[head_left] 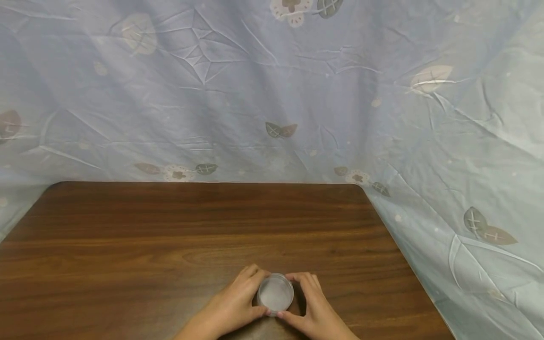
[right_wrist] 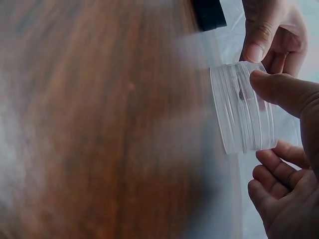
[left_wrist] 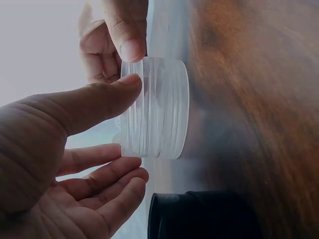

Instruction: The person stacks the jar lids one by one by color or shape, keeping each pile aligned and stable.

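Note:
Between both hands sits a small round clear plastic jar (head_left: 276, 293), low and wide, near the front of the wooden table (head_left: 170, 255). Screw threads show through the side of the jar (left_wrist: 157, 109) in the left wrist view. My left hand (head_left: 238, 300) grips its left side, thumb at the near rim and fingers at the far side. My right hand (head_left: 316, 307) holds the right side in the same way. Both thumbs meet close together at the near edge of the jar (right_wrist: 243, 107).
A pale blue-grey cloth (head_left: 238, 94) with leaf and flower prints hangs behind the table and along its right side. A black object (left_wrist: 204, 216) shows at the bottom of the left wrist view. The table's right edge slants toward the front.

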The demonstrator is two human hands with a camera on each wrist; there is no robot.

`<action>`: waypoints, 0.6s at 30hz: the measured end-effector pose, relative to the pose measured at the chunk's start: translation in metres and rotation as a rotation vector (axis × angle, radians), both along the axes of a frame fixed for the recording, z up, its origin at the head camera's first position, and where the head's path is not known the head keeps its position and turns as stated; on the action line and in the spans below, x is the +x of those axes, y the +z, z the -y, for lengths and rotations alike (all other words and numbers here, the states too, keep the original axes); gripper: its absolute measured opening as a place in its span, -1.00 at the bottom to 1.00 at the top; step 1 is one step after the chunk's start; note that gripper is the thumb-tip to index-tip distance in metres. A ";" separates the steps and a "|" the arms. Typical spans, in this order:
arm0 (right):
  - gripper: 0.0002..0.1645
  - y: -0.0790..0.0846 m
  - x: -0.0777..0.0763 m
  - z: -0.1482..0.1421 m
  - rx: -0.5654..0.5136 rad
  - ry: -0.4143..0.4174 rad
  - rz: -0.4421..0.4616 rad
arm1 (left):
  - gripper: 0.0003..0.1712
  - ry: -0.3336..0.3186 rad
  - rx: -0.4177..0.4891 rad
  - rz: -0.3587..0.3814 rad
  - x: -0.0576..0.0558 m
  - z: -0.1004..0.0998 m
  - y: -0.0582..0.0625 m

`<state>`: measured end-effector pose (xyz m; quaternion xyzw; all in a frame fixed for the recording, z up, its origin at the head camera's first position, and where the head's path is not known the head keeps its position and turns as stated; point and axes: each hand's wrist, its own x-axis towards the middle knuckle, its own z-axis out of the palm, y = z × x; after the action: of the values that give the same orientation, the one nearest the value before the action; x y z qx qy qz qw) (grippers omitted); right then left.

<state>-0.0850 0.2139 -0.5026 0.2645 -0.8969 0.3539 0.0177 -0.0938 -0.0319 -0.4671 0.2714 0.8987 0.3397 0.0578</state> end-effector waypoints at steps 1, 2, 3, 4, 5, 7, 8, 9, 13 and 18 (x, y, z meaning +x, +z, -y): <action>-0.21 0.000 0.000 0.000 -0.001 0.001 0.002 | -0.22 0.002 0.000 0.002 0.000 0.000 0.000; -0.21 -0.001 0.000 0.000 -0.001 0.001 0.003 | -0.22 0.002 0.001 0.003 0.001 0.000 0.000; -0.21 -0.001 0.000 0.000 -0.001 0.001 0.003 | -0.22 0.003 0.001 0.003 0.001 0.000 -0.001; -0.21 -0.001 0.000 0.000 -0.001 0.000 0.004 | -0.22 0.003 0.001 0.004 0.001 0.000 0.000; -0.20 -0.001 0.000 0.000 -0.001 -0.001 0.004 | -0.22 0.002 0.001 0.003 0.000 0.000 0.000; -0.20 0.000 0.000 0.000 0.001 -0.002 0.005 | -0.22 0.003 -0.003 0.002 0.000 0.000 0.000; -0.20 0.000 0.000 0.000 0.002 -0.002 0.004 | -0.21 0.003 -0.005 0.000 0.000 0.000 0.000; -0.20 0.001 0.001 0.000 0.002 -0.002 0.004 | -0.21 0.002 -0.007 -0.003 -0.001 0.000 0.000; -0.20 0.001 0.001 0.001 0.003 -0.005 0.004 | -0.21 0.006 -0.014 -0.008 -0.001 0.000 0.000; -0.21 0.001 0.001 0.001 0.003 -0.002 0.009 | -0.21 0.008 -0.011 -0.001 -0.001 0.000 0.000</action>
<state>-0.0843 0.2132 -0.5019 0.2619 -0.8978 0.3537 0.0138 -0.0948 -0.0318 -0.4675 0.2678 0.9016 0.3348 0.0575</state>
